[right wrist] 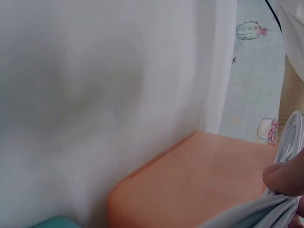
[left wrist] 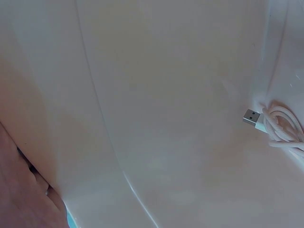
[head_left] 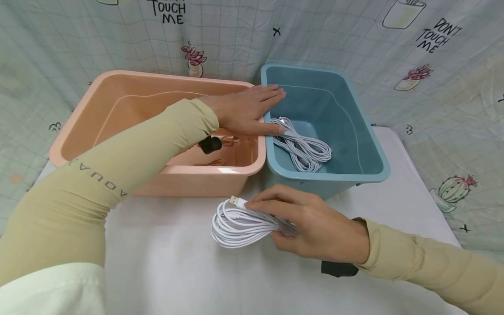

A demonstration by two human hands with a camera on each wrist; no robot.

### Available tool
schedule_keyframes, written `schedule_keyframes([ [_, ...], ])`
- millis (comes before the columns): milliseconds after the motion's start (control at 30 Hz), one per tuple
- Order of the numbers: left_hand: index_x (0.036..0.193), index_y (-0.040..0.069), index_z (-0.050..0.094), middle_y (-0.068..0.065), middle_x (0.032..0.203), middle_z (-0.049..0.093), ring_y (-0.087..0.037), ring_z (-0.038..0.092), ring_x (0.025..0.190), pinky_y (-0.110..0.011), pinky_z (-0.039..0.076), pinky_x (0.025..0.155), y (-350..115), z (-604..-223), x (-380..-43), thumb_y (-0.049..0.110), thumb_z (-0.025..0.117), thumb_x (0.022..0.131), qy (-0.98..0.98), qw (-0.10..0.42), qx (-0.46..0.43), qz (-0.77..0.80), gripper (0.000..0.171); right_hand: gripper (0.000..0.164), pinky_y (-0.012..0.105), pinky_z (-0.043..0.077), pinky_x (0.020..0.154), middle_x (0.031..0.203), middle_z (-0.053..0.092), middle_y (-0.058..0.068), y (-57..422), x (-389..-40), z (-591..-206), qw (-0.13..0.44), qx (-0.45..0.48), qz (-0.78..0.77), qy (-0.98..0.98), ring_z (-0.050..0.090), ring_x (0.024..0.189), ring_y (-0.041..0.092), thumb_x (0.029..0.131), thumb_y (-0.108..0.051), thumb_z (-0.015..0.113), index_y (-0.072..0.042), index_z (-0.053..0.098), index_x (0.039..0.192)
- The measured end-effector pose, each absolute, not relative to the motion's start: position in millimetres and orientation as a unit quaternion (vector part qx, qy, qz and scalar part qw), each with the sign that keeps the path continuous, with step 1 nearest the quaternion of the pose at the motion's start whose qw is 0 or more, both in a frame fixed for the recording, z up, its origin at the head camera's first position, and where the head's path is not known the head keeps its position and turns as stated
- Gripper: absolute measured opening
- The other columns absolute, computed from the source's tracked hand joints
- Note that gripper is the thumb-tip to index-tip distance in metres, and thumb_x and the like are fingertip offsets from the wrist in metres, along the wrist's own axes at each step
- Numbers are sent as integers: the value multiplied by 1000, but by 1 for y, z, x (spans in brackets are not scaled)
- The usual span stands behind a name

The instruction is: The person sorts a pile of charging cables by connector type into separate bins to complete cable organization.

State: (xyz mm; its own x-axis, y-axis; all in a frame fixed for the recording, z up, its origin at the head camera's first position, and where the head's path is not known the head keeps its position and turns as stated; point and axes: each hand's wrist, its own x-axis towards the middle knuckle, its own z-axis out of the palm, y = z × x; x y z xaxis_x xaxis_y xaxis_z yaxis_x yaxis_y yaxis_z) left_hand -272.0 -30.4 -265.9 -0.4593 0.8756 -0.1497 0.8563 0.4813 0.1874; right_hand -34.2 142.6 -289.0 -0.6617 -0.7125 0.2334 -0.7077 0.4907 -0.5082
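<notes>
My right hand (head_left: 315, 223) grips a coiled white USB cable (head_left: 236, 229) above the table, in front of the two bins. Its USB plug points up and left, close to the fingertips. My left hand (head_left: 246, 109) lies across the touching rims of the peach bin (head_left: 193, 186) and the blue bin (head_left: 327, 176), fingers straight. Inside the blue bin is a bundle of pale grey-white cable (head_left: 309, 153), partly under my left thumb. In the left wrist view, a coiled cable with a USB plug (left wrist: 251, 117) lies in the peach bin; my left arm hides much of that bin.
A white cloth (head_left: 177, 262) covers the table, whose right edge slopes away beside the blue bin. Behind the bins hangs a patterned curtain (head_left: 232, 39) with cactus drawings. Black wrist devices (head_left: 339, 268) are strapped to both arms.
</notes>
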Motion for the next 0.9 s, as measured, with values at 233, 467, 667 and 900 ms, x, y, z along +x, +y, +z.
schedule_keyframes([
  [233, 167, 10, 1, -6, 177, -1, -26, -6, 166, -45, -1, 136, -30, -266, -272, 65, 40, 103, 853, 118, 507, 44, 93, 70, 11, 54, 78, 132, 64, 3, 144, -30, -274, -28, -428, -283, 858, 62, 107, 10, 76, 5, 84, -13, 62, 140],
  [467, 167, 11, 1, -5, 177, -2, -26, -5, 166, -45, 0, 136, -31, -266, -272, 65, 40, 102, 852, 119, 508, 46, 93, 77, 9, 52, 79, 133, 62, 1, 144, -25, -265, -65, -448, -262, 852, 61, 106, 9, 74, 4, 85, -16, 59, 144],
  [667, 167, 10, 1, -6, 177, -2, -26, -5, 166, -46, 0, 136, -31, -266, -272, 64, 40, 103, 850, 120, 510, 48, 93, 80, 6, 50, 79, 136, 61, -2, 149, -27, -264, -107, -453, -239, 852, 59, 108, 4, 73, 1, 85, -19, 58, 146],
  [900, 167, 11, 1, -6, 177, -2, -26, -6, 166, -46, -1, 136, -31, -266, -273, 65, 40, 103, 852, 120, 508, 45, 93, 79, 10, 55, 84, 136, 61, -2, 155, -28, -254, -127, -446, -211, 860, 61, 113, 7, 72, -2, 85, -20, 59, 145],
])
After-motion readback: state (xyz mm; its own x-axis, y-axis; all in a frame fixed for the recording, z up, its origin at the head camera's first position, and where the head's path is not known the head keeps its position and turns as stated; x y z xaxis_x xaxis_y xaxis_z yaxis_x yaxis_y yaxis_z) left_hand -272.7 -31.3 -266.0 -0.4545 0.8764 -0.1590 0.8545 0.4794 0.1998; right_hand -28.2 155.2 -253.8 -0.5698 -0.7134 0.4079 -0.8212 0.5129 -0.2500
